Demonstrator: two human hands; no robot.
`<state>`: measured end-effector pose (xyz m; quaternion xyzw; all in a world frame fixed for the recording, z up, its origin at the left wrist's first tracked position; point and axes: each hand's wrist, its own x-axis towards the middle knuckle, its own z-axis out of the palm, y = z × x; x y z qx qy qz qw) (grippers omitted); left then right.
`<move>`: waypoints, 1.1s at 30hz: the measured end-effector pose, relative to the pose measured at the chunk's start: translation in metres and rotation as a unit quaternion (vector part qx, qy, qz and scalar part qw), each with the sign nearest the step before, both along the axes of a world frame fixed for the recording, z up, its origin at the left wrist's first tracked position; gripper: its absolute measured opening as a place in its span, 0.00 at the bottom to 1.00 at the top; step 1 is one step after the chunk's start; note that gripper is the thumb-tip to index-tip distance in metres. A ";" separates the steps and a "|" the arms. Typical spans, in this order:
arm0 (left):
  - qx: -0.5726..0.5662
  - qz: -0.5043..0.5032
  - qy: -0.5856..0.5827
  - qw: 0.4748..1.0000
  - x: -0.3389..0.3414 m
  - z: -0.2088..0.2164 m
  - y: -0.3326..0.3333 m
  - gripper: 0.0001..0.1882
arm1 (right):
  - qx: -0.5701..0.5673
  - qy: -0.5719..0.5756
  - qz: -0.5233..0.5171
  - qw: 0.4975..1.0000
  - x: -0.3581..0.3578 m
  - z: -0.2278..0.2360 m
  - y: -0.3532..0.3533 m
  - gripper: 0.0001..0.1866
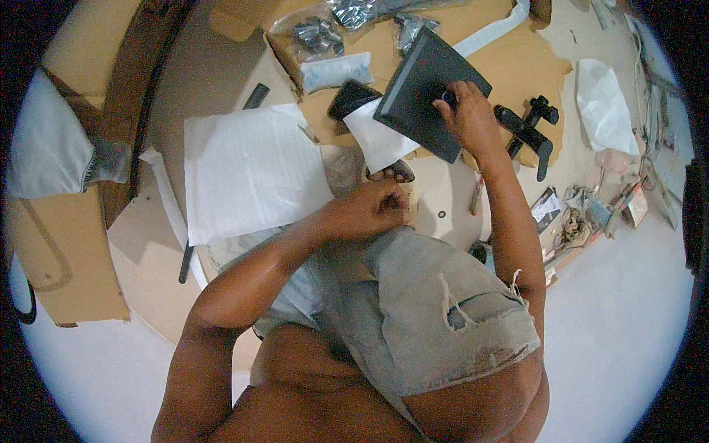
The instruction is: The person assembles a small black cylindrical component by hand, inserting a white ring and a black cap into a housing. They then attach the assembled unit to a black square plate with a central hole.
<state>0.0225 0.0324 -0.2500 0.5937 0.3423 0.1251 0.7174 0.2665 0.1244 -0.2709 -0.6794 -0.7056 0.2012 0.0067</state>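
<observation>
A black square plate [428, 88], which looks like a shower head, lies tilted over the cardboard. My right hand [470, 118] reaches onto it, fingers curled round a small round fitting [448, 97] at its middle. Close to my knee, my left hand [369, 209] is closed with thumb and fingertips together; whatever it may hold is too small to make out. Under the plate's left corner sits a piece of white foam sheet [380, 136]. A black mixer tap [528, 133] rests just right of the plate.
A large white foam sheet [251, 170] lies at the left, near black tubes [256, 96]. Bagged parts [317, 37], a white packet [336, 71] and a dark phone-like object [352, 98] are at the back. Loose tools and scraps [583, 214] lie right; another person's leg [52, 140] is far left.
</observation>
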 end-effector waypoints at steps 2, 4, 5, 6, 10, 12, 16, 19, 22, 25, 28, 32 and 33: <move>0.023 0.060 -0.005 0.998 0.004 0.010 0.014 0.16 | 0.018 0.012 0.007 1.000 0.002 -0.003 -0.003 0.18; -0.001 0.124 0.013 0.992 0.010 0.011 0.042 0.15 | 0.053 0.030 0.029 0.998 0.005 -0.007 -0.006 0.17; 0.044 0.145 0.059 0.987 0.015 0.009 0.061 0.14 | 0.072 0.038 0.040 0.996 0.006 -0.008 -0.006 0.17; 0.123 0.188 0.062 0.972 0.021 0.004 0.080 0.13 | 0.060 0.049 0.032 0.996 0.008 -0.009 -0.007 0.18; 0.266 0.180 0.246 0.914 0.044 -0.015 0.134 0.15 | 0.025 0.068 0.014 0.997 0.010 -0.010 -0.006 0.19; 0.217 0.125 0.312 0.916 0.052 -0.023 0.149 0.18 | 0.030 0.063 0.011 0.997 0.009 -0.010 -0.005 0.18; 0.175 0.059 0.333 0.924 0.062 -0.024 0.159 0.23 | 0.059 0.058 -0.025 0.996 0.005 -0.005 -0.009 0.19; 0.198 0.068 0.294 0.933 0.069 -0.011 0.157 0.23 | 0.025 0.044 -0.093 0.994 0.012 0.005 -0.018 0.22; 0.260 0.089 0.225 0.935 0.080 0.008 0.144 0.23 | 0.066 0.092 -0.125 0.986 0.021 0.016 -0.032 0.23; 0.326 0.097 0.187 0.922 0.093 0.023 0.131 0.21 | 0.080 0.223 -0.142 0.961 0.031 0.024 -0.048 0.22; 0.359 0.095 0.178 0.911 0.102 0.030 0.122 0.18 | 0.069 0.285 -0.159 0.943 0.036 0.025 -0.061 0.20; 0.388 0.109 0.182 0.897 0.110 0.032 0.113 0.15 | 0.014 0.210 -0.198 0.957 0.040 0.022 -0.061 0.19; 0.387 0.113 0.187 0.896 0.111 0.032 0.112 0.15 | -0.021 0.197 -0.217 0.956 0.040 0.022 -0.060 0.18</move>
